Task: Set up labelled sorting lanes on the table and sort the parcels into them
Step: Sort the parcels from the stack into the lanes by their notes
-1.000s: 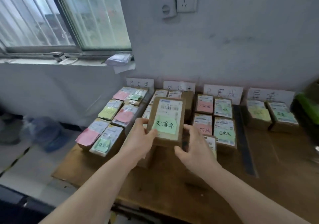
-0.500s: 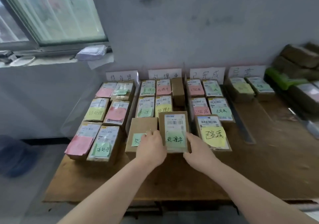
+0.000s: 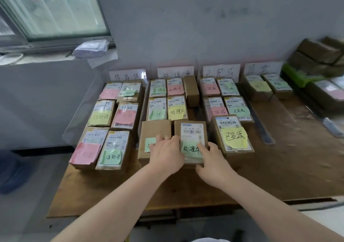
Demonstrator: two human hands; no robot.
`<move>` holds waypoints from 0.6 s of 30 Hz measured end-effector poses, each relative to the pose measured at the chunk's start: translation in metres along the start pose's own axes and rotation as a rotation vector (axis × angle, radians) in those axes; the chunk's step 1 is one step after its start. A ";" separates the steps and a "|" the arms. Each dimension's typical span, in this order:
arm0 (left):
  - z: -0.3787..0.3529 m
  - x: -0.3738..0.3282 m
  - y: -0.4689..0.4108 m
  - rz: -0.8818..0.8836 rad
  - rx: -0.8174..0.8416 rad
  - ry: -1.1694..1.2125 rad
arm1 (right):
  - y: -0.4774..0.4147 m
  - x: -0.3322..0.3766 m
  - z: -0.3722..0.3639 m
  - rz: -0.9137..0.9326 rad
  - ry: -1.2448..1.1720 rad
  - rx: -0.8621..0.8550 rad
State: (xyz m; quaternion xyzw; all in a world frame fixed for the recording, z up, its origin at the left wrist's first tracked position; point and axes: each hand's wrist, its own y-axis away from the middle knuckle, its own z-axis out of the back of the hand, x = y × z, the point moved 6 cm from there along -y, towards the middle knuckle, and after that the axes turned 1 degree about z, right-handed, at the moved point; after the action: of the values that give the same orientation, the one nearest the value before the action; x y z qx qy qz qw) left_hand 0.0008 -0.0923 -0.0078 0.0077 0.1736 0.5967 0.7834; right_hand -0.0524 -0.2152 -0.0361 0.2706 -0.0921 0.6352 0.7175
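Note:
A brown parcel with a barcode label and a green handwritten note lies flat at the front of the second lane. My left hand rests on top, across its left edge and the neighbouring brown box. My right hand holds its front right corner, thumb at the front face and fingers on top. Four white lane cards stand against the wall, the second one behind this lane. Several noted parcels fill the other lanes.
The wooden table carries a grey strip beside the third lane. A parcel with a yellow note sits just right of my right hand. A pile of brown parcels and a green object stand at the far right.
The green-noted parcel came down from in front of me to the table at the front of the second lane. Both hands followed it down and my view tilted lower.

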 end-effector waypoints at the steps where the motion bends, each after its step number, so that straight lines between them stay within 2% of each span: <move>1: -0.002 0.001 0.000 0.002 0.015 -0.019 | -0.001 -0.001 -0.001 0.008 -0.002 0.014; 5: -0.003 0.005 -0.004 0.017 0.014 -0.001 | -0.008 -0.001 -0.003 0.094 0.045 0.077; 8: 0.005 0.017 -0.007 0.073 -0.031 -0.010 | -0.014 -0.002 -0.005 0.141 0.192 0.033; 11: 0.007 0.029 -0.009 0.098 0.023 -0.029 | -0.020 0.002 -0.006 0.135 0.283 -0.022; 18: 0.012 0.031 -0.010 0.070 0.033 -0.016 | -0.028 0.011 -0.003 0.142 0.304 -0.067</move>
State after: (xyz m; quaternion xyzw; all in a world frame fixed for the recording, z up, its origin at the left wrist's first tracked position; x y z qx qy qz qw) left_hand 0.0204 -0.0633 -0.0068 0.0315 0.1770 0.6205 0.7633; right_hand -0.0242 -0.2058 -0.0405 0.1401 -0.0228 0.7146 0.6850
